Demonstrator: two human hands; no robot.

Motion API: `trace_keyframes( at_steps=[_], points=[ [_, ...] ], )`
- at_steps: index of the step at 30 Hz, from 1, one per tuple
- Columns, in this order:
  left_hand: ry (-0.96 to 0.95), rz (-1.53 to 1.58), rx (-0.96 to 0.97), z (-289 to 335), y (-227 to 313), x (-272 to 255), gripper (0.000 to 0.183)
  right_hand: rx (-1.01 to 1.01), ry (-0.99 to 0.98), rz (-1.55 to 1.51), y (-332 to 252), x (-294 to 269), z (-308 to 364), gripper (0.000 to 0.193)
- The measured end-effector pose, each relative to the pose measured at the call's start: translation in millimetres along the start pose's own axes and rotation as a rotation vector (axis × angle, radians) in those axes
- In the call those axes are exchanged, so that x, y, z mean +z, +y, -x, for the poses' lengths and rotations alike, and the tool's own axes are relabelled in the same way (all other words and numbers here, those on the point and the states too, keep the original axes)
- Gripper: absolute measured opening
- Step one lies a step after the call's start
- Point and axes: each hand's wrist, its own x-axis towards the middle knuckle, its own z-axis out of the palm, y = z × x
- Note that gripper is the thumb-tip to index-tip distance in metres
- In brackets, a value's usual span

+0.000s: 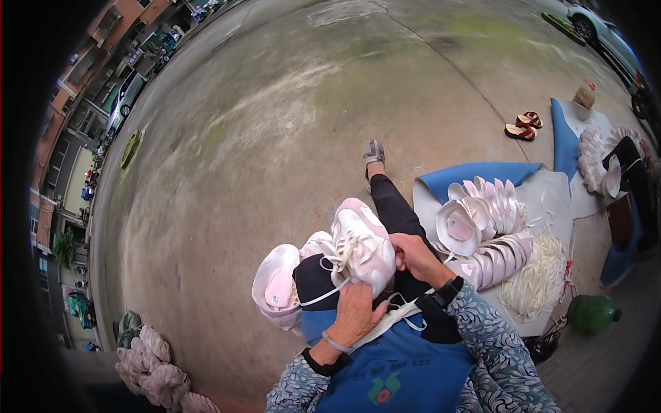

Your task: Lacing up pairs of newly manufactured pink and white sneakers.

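A pink and white shoe upper (354,230) with white laces rests over my raised knee. My left hand (356,314) is closed on its near end, beside loose lace loops. My right hand (418,260) has curled fingers pressed against the upper's right side; its fingertips are partly hidden. A bundle of white laces (392,318) lies across my lap, between my wrists. Just left of the knee, more pale uppers (272,279) are nested together, one showing a pink insole. A thin white band (321,297) crosses the dark trouser leg.
On the right, a grey and blue sheet (544,189) carries rows of shoe uppers (492,206) and a heap of white laces (533,279). Near it are a green bottle (593,312) and sandals (523,126). Bundled pale uppers (155,365) lie lower left. Another person's dark-clad leg (630,168) shows far right.
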Motion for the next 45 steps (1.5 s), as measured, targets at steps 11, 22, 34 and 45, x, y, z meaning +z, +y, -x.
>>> trace_keyframes(
  at_steps=[11, 22, 34, 45],
  points=[
    [0.123, 0.812, -0.386, 0.1, 1.0, -72.0, 0.029, -0.399, -0.134, 0.982, 6.4, 44.0, 25.6, 0.030],
    [1.028, 1.564, -0.878, 157.4, -214.6, -50.8, 0.065, -0.459, 0.068, 1.267, 21.8, 48.2, 19.6, 0.026],
    [0.603, 0.616, -0.565, 40.4, -106.0, -116.2, 0.011, -0.619, 0.257, 1.267, 5.0, 34.4, -31.3, 0.056],
    [-0.115, 0.509, -0.568, -106.7, -161.0, 71.0, 0.078, -0.356, -0.046, 1.235, 36.7, 26.6, -43.6, 0.057]
  ],
)
